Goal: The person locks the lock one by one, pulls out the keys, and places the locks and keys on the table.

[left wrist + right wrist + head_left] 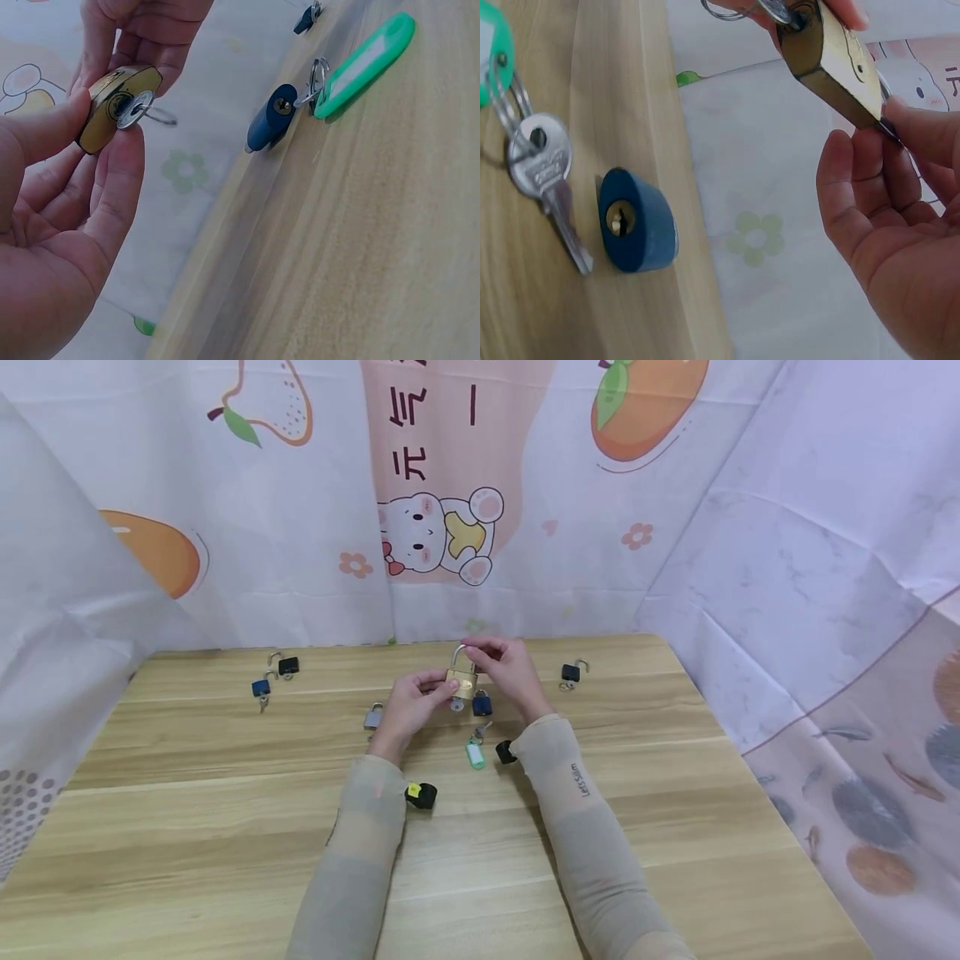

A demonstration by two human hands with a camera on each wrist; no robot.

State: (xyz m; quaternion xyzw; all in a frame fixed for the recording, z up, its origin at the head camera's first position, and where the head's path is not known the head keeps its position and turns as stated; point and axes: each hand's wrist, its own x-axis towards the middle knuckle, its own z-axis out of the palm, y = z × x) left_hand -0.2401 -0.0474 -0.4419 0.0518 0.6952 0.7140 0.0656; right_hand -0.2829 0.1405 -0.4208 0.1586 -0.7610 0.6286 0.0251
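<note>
A white curtain printed with fruit and a cartoon animal (427, 531) hangs behind a pale wood-grain table (225, 827). Above the table's far part, a brass-coloured metal padlock with a silver shackle (463, 685) is held between both hands. The left hand (408, 706) pinches the body from its left; the right hand (514, 675) has thumb and fingers closed at the shackle, from the upper right. The lock's long axis stands roughly upright, shackle uppermost, a round-headed silver key (133, 112) in its underside, nearer the left hand. Whether both shackle legs are seated cannot be told. A blue padlock (482, 703) lies on the table just beyond a green plastic key tag (476, 757), whose white insert shows no readable writing. The curtain's sideways characters include 元 and 气; lettering on the right sleeve (585, 810) ends in "Slim".
</note>
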